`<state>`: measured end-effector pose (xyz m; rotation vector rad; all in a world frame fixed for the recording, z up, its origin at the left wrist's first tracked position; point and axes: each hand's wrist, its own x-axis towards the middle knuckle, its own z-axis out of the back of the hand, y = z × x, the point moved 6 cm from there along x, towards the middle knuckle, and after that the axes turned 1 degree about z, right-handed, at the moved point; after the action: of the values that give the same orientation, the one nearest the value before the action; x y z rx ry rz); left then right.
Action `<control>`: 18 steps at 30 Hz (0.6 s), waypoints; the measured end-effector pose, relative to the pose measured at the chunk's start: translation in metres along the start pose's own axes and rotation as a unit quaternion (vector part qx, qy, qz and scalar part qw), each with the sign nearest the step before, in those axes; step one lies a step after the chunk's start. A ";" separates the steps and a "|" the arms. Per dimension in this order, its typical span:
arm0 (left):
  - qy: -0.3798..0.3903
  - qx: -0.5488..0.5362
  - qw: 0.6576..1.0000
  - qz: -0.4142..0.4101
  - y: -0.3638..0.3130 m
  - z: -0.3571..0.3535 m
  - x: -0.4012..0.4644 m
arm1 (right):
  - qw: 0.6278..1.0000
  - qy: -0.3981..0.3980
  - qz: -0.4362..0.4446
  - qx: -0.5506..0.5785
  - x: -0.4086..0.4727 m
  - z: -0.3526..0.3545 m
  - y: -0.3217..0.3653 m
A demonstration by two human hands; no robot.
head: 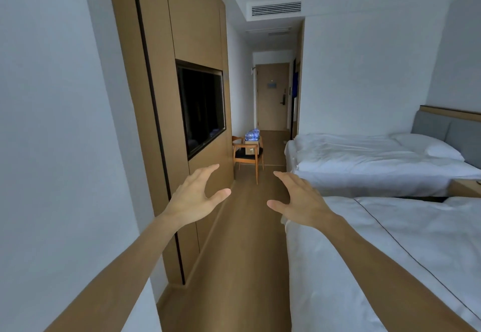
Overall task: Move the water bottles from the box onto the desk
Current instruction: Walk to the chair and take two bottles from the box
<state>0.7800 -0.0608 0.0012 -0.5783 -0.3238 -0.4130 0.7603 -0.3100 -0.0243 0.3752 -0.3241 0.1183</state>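
Matt tan wood-grain wall panel frames a glossy black TV screen. At 12 o'clock, a smooth wooden chair holds a brown cardboard box of shiny clear plastic water bottles. At 3 o'clock, rumpled white cloth bedding.
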 end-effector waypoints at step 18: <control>0.027 -0.047 0.998 0.017 0.163 -0.134 0.375 | 0.999 0.005 -0.038 -0.019 0.363 -0.118 -0.130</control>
<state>1.2053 -0.1222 -0.0274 -0.6629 -0.2437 -0.4119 1.1588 -0.3657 -0.0516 0.3491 -0.3016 0.0401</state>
